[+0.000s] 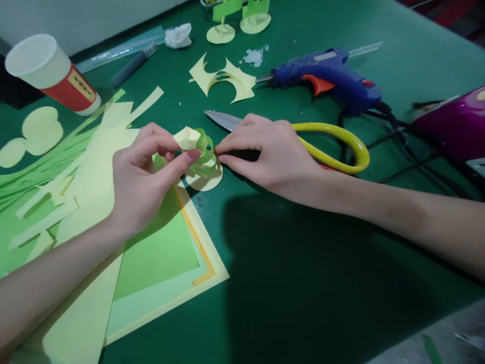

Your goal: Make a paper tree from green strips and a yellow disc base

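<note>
My left hand pinches a small folded pale-yellow paper piece between thumb and fingers, just above a curled green paper strip. The strip stands on a pale-yellow paper disc on the green mat. My right hand pinches the right side of the green curl with thumb and forefinger. Both hands meet over the disc.
Yellow-handled scissors lie right behind my right hand. A blue glue gun with cord, a purple object, a paper cup, yellow and green paper sheets, strips, cut scraps and two finished paper pieces surround the green mat.
</note>
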Demonstrator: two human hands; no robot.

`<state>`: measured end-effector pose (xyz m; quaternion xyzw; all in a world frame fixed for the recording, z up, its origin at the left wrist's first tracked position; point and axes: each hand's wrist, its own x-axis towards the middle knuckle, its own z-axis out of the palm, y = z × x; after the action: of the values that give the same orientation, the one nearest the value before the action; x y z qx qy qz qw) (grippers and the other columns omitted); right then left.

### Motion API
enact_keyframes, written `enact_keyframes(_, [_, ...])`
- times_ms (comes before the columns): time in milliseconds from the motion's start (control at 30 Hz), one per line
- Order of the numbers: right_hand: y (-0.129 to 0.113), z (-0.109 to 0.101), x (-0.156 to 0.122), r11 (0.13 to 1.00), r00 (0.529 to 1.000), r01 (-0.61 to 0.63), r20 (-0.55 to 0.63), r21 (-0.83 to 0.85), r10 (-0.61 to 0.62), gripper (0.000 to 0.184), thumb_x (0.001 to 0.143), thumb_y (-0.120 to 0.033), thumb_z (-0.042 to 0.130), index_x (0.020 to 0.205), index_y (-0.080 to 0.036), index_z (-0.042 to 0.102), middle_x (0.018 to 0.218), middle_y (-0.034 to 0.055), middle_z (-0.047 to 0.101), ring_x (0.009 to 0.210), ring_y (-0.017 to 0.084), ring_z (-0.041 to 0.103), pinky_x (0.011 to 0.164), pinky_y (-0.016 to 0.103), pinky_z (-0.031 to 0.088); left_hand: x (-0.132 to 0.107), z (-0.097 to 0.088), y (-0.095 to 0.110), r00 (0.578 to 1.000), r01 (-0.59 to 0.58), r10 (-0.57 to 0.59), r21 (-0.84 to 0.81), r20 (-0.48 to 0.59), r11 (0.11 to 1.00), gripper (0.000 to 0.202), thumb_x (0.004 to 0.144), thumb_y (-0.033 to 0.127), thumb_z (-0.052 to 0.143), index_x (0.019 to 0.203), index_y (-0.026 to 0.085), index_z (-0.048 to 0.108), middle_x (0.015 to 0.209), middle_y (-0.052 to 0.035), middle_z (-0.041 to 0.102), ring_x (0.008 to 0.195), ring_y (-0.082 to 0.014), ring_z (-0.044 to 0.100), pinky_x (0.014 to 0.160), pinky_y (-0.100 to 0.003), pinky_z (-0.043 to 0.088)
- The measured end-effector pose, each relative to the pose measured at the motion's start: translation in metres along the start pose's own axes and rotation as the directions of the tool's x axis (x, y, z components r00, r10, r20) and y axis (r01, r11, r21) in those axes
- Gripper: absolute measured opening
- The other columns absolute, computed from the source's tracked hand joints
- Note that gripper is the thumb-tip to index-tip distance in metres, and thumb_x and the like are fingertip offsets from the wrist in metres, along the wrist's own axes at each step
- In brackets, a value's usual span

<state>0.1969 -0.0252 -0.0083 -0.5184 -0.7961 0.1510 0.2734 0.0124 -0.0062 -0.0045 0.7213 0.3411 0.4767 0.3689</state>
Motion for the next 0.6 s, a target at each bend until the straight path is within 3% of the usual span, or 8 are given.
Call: enact_keyframes(600, [0.0010, -0.0010, 0.0003, 0.999, 1.000, -0.012, 0.018, -0.035, 0.012, 0.020, 0.076, -0.015, 0.053, 0.079, -0.024, 0.071, 0.084, -0.0017, 0.070, 0.086, 0.021, 0.057, 0.071, 0.033, 0.043, -0.0023, 0.0007, 0.0022, 1.000, 0.023, -0.024, 0.076, 0.011, 0.997, 0.012, 0.070, 0.015, 0.072, 0.070, 0.027, 0.070, 0.067, 0.0023, 0.053, 0.064, -0.0111, 0.043, 0.059, -0.028, 0.035])
